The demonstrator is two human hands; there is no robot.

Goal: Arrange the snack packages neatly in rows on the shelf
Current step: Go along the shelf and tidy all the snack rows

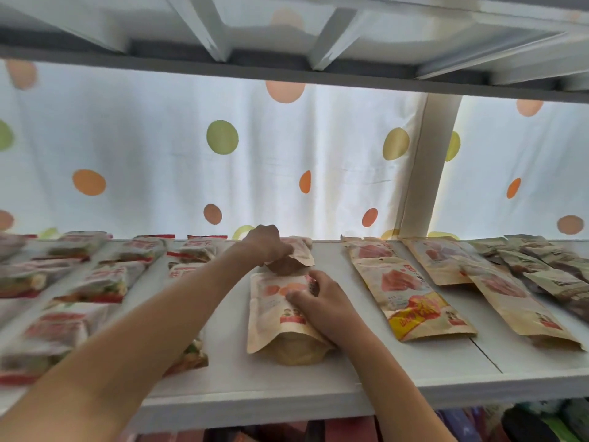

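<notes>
On the white shelf (424,358) lie rows of snack packages. In the middle column, my left hand (266,242) grips the rear kraft-paper pouch (301,253) at the back of the shelf. My right hand (322,301) presses its fingers on the front kraft pouch (274,311), which lies flat just in front of the rear one. To the right lie more kraft pouches with red pictures (401,291) in two slanted columns. Red-and-white packets (105,282) fill the left side in rows, partly hidden by my left forearm.
Grey-green pouches (548,269) lie at the far right. A white curtain with coloured dots (223,138) hangs behind the shelf. A white upright post (427,167) stands at the back right. The upper shelf's underside (287,43) is overhead. Dark goods (541,422) show below.
</notes>
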